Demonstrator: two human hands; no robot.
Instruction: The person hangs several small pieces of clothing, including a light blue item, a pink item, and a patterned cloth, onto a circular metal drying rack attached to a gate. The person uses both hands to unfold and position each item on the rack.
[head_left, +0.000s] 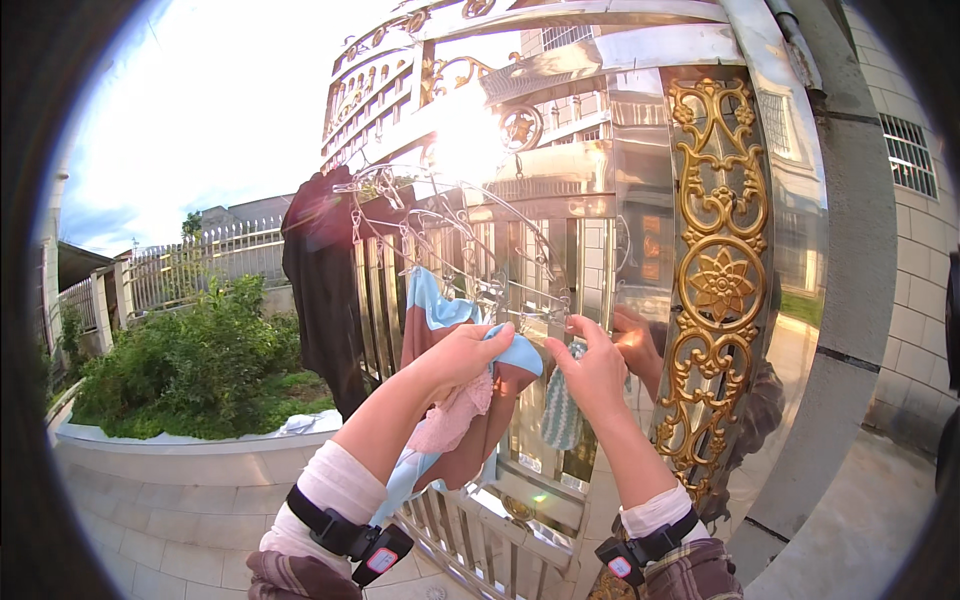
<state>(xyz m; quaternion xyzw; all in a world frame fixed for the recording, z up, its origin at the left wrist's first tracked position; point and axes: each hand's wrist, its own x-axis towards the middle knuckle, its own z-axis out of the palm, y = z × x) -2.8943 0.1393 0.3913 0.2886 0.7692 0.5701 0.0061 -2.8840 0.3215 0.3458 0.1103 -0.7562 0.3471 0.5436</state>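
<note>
My left hand (465, 356) grips the light-blue edge of a brown and blue cloth (514, 367). A fluffy pink cloth (454, 416) hangs just below that hand; whether the fingers also hold it is unclear. My right hand (596, 367) is raised beside a small metal clip (564, 298) at the hanger's near corner. Its thumb and forefinger show a gap, but the other fingers are partly hidden. Below and behind it hangs a green-and-white striped knitted item (561, 409). The metal clip hanger (450, 232) carries the blue and brown cloth by its far part.
A shiny metal gate (577, 172) with a gold ornamental panel (721, 285) stands close before me and mirrors my hand. Dark fabric (322, 277) hangs at the left. Beyond are shrubs (180, 352) in a raised bed and a fence (202, 251). Strong sun glare washes out the hanger's top.
</note>
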